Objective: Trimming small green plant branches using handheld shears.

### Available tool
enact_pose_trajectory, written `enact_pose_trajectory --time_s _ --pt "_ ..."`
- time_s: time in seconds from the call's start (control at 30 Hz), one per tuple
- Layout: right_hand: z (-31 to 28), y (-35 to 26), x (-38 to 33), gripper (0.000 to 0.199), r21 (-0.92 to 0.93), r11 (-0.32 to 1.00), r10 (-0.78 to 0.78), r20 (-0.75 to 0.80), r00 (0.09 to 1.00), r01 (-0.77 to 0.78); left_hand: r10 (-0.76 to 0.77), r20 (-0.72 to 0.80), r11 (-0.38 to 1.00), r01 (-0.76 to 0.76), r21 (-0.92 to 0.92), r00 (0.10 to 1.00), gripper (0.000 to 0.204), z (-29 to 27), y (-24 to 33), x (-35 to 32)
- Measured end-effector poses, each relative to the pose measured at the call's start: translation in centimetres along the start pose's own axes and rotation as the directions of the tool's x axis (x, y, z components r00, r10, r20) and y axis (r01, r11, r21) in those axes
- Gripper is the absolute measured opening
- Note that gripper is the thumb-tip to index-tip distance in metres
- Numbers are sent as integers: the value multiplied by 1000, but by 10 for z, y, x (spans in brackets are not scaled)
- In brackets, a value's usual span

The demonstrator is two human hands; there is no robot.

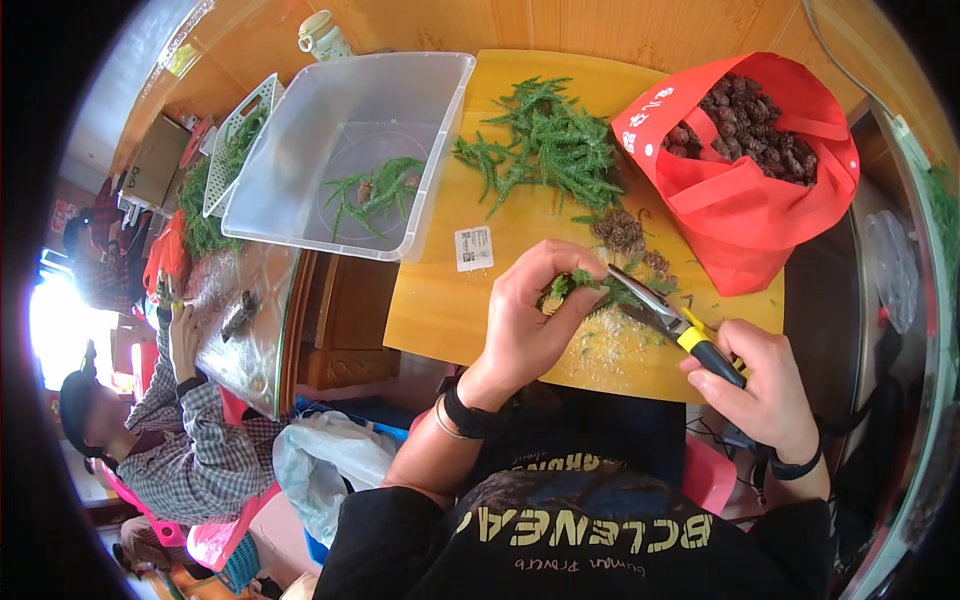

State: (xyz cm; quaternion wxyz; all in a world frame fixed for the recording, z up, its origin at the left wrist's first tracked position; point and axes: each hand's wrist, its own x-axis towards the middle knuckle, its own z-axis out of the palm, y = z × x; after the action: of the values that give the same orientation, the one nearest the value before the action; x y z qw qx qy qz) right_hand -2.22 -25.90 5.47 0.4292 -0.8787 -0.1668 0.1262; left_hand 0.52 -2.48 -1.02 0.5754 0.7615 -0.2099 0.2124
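Observation:
In my left hand (pixel 520 325) a small green pine sprig (pixel 565 286) is pinched between thumb and fingers, over the yellow table (pixel 440 320). My right hand (pixel 755 385) grips pliers (pixel 655 308) with black and yellow handles. The jaws reach to the sprig beside my left fingertips; whether they close on it I cannot tell. Just beyond the pliers lie loose pine cones (pixel 618 231). Pale crumbs and green bits are scattered under my hands. A pile of green pine sprigs (pixel 555 140) lies farther back.
A red bag (pixel 745 235) full of pine cones (pixel 745 125) stands at the back right. At left is a clear plastic bin (pixel 325 247) with a few sprigs and cones inside. A white label (pixel 474 248) lies on the table. Another person (pixel 205 455) works at a table farther left.

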Motion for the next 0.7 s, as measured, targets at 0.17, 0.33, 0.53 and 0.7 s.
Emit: enact_pose_trajectory --time_s 0.17,0.33,0.53,0.7 --pt "-8 4 2 23 -73 987 -140 37 990 142 -291 249 725 383 -572 924 10 -8 1 -3" --pt "-23 -4 6 27 -56 992 -105 136 985 113 -270 321 665 417 -619 908 18 -13 1 -1" --pt "-30 4 11 30 -55 984 -158 158 975 168 -303 428 503 524 -687 852 29 -12 1 -2" --pt "-25 5 19 30 -29 947 -315 100 944 319 -358 441 388 561 -731 823 33 -9 0 -7"
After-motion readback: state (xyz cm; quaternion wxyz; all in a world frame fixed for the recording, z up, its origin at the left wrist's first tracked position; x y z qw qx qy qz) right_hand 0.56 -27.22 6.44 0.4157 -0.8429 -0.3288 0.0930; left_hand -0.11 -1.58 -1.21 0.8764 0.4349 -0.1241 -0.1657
